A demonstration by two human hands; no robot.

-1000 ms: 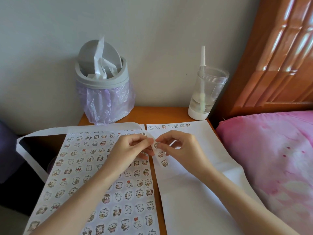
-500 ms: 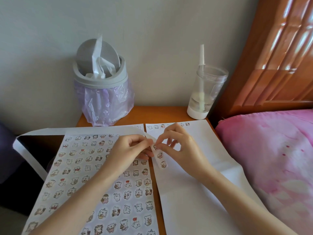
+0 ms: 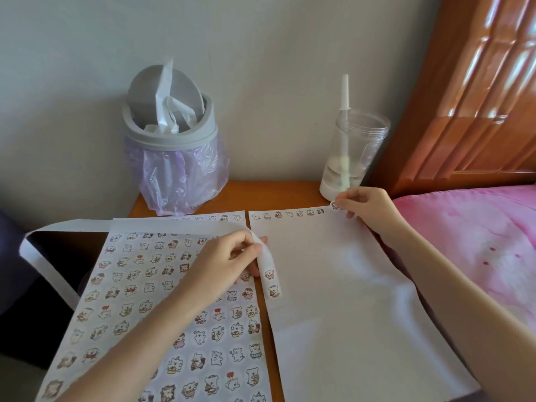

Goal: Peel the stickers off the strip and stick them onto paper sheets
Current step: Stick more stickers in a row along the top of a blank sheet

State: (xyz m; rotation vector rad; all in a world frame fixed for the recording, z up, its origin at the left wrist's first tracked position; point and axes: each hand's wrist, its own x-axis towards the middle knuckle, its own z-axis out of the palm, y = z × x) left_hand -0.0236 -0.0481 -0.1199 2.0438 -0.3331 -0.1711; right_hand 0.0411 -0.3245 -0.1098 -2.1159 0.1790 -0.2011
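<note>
My left hand pinches a white backing strip whose loose end carries two cartoon stickers and hangs over the gap between two sheets. The strip trails left in a long loop off the table. My right hand pinches one small sticker at the top edge of the right paper sheet, at the end of a row of several stickers stuck there. The left paper sheet is covered with many stickers.
A grey bin with a purple liner stands at the back of the wooden table. A clear cup with a straw is at the back right. A pink bed cover and wooden headboard lie to the right.
My right hand peeled a sticker off the strip and carried it up and right to the top edge of the right sheet. My left hand kept its hold on the strip.
</note>
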